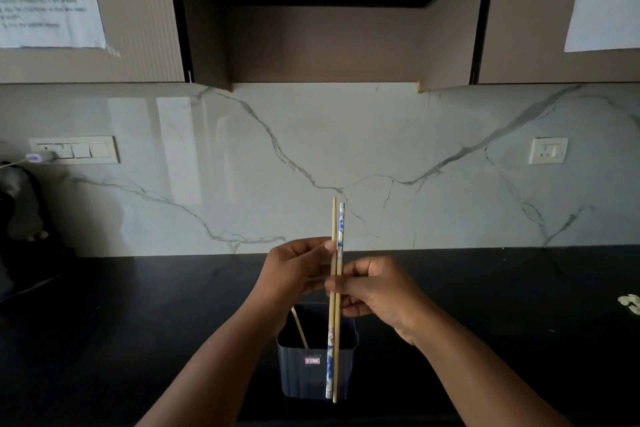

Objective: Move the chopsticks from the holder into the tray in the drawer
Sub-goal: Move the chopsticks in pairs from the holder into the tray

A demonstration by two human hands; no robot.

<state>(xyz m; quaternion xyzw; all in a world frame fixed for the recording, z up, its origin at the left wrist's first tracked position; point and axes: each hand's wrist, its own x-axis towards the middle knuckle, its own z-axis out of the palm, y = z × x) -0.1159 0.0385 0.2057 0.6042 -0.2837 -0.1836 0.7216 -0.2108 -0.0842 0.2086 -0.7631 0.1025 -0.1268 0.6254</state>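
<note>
I have two chopsticks [334, 302] held upright above the dark holder [317, 367], their long axis running nearly straight up and down, and they lie side by side and touching. My left hand [294, 270] pinches them higher up, thumb and fingers [325, 246] closed on the shafts; my right hand [377, 291] grips them just below, from the opposite side. So both hands are grasping the pair, which passes between them. One more stick [299, 328] leans inside the holder. The holder stands on the black surface [138, 305]. I can't see the drawer or the tray, so I judge that the pair must swing flat and come down toward me.
</note>
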